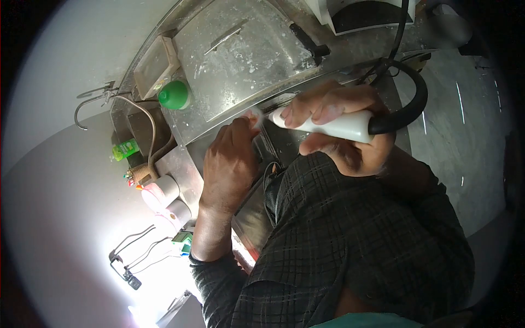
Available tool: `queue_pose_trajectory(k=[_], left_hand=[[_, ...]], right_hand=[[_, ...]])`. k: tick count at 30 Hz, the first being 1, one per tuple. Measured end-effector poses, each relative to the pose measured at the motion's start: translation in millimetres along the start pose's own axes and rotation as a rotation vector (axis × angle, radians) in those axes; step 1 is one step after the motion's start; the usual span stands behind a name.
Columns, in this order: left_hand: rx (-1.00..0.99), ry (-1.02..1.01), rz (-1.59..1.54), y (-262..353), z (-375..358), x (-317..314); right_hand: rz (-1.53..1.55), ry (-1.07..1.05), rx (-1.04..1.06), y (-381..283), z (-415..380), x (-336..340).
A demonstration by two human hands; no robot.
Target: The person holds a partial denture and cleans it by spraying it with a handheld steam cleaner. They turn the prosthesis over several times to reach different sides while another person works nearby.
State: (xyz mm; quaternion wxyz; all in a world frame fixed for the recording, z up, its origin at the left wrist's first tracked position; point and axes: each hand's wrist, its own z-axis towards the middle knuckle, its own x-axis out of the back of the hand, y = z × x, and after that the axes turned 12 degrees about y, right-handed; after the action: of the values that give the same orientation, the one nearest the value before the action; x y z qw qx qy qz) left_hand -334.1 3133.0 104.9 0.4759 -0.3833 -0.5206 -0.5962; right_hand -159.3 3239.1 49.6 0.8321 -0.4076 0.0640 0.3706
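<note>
My right hand (348, 104) is closed around a white tapered handpiece (350, 129), with a thick black hose (421, 90) curving from its rear end. The narrow tip of the handpiece points left, close to my left fingertips. My left hand (231, 164) is closed, thumb and fingers pinching a small pale pinkish piece (255, 118). That piece is blurred and partly covered by the fingers, so I cannot make out its kind or whether the tip touches it. Both hands are above the front edge of a metal worktop (219, 82).
A green-topped container (174, 95) stands beside a beige tray (155, 68). A black-handled tool (307, 42) lies on the worktop near a white housing (366, 16). White cylinders (164, 192), a green packet (126, 149) and a bent metal tube (143, 112) are at the left.
</note>
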Motion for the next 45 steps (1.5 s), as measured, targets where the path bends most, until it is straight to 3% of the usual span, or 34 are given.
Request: queue_pose_trajectory(k=[3, 8, 19, 26, 28, 37, 41, 44, 45], left_hand=[[-0.013, 0.042, -0.004, 0, 0, 1], [-0.106, 0.083, -0.027, 5, 3, 7], [-0.275, 0.183, -0.054, -6, -3, -1], [-0.232, 0.147, 0.001, -2, -3, 1], [-0.341, 0.194, -0.035, -5, -2, -2], [-0.270, 0.178, -0.002, 1, -3, 1], [-0.350, 0.234, -0.050, -2, -4, -3], [-0.292, 0.230, -0.099, 0, -10, 1], [-0.164, 0.258, -0.204, 1, -16, -1]], right_hand=[[-0.233, -0.047, 0.074, -2, 7, 9], [-0.240, -0.044, -0.003, -11, 8, 12], [-0.106, -0.055, -0.009, -12, 9, 10], [-0.060, -0.047, 0.042, -7, 7, 8], [-0.033, 0.009, 0.021, -7, 5, 5], [-0.055, -0.023, 0.031, -9, 4, 10], [-0.141, -0.010, 0.012, -11, 0, 11], [-0.250, 0.061, -0.008, -8, -3, 20], [-0.266, 0.063, -0.007, -7, -1, 24]])
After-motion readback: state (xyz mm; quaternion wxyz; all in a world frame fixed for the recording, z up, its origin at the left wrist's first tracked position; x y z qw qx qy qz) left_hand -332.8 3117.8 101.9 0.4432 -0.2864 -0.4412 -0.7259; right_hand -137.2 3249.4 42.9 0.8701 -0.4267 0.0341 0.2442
